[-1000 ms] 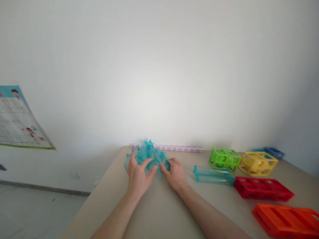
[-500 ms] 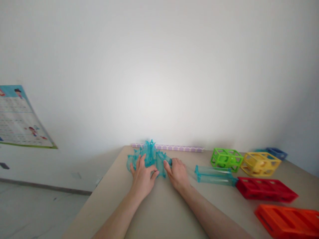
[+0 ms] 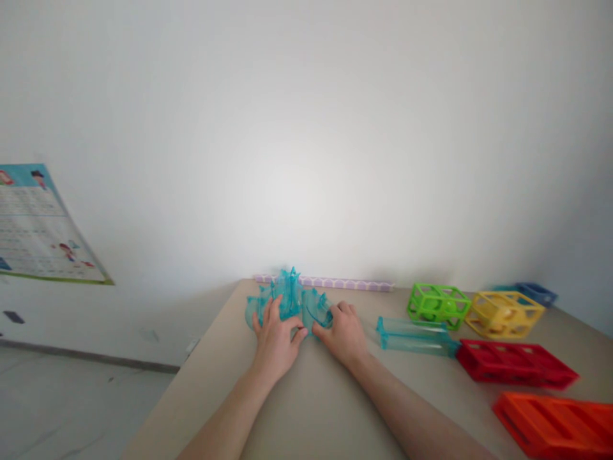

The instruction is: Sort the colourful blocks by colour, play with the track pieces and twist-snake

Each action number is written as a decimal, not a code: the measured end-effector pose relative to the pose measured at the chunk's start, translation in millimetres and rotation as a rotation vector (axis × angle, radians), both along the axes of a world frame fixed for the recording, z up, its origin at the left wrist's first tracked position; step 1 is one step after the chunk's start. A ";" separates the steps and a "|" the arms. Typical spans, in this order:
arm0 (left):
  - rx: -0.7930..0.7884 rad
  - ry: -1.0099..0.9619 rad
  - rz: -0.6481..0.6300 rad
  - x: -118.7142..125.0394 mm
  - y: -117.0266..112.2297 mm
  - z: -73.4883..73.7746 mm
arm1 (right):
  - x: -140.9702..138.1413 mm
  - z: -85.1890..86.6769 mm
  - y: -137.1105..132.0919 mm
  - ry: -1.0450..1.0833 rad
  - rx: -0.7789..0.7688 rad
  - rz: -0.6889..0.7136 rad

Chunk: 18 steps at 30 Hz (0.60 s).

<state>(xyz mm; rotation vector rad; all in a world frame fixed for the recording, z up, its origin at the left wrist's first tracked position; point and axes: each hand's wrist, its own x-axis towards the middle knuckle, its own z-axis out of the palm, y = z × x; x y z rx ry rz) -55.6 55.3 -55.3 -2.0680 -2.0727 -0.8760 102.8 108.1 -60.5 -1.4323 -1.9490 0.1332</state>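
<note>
Near the wall, a cluster of see-through teal plastic pieces (image 3: 289, 295) lies on the table, with small pointed corners standing up. My left hand (image 3: 278, 337) is closed on the cluster's near side, its thumb and index finger bent toward each other and the other fingers against the plastic. A curved teal piece (image 3: 315, 308) adjoins the cluster's right side. My right hand (image 3: 345, 332) grips that piece at its right end, thumb in front and fingers behind. The fingers partly hide where the pieces meet.
Right of my hands lies a long clear-teal trough (image 3: 416, 337). Beyond it are a green frame with balls (image 3: 438, 306), a yellow frame (image 3: 504, 314), a red block (image 3: 517, 364), an orange block (image 3: 558, 421) and a blue piece (image 3: 537, 294). A purple patterned strip (image 3: 345, 283) runs along the wall.
My right hand has turned the curved teal piece slightly, and its near edge has moved up against the cluster. My left hand stays almost in place.
</note>
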 end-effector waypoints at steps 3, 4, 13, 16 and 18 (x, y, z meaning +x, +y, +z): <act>-0.008 -0.006 -0.003 -0.5 -0.4 0.3 | -0.8 1.6 1.3 0.130 0.007 -0.006; -0.011 -0.008 -0.004 -0.6 -0.6 0.1 | -0.8 2.4 1.1 0.182 0.009 -0.009; 0.129 -0.077 -0.041 -3.3 2.3 4.1 | 5.5 7.1 -11.5 0.720 -0.110 0.212; 0.259 -0.292 -0.200 3.5 -3.4 11.4 | 6.4 2.5 -28.2 0.921 -0.181 0.292; 0.157 -0.546 -0.345 14.0 -10.6 11.4 | 7.6 -1.6 -45.5 1.021 -0.227 0.325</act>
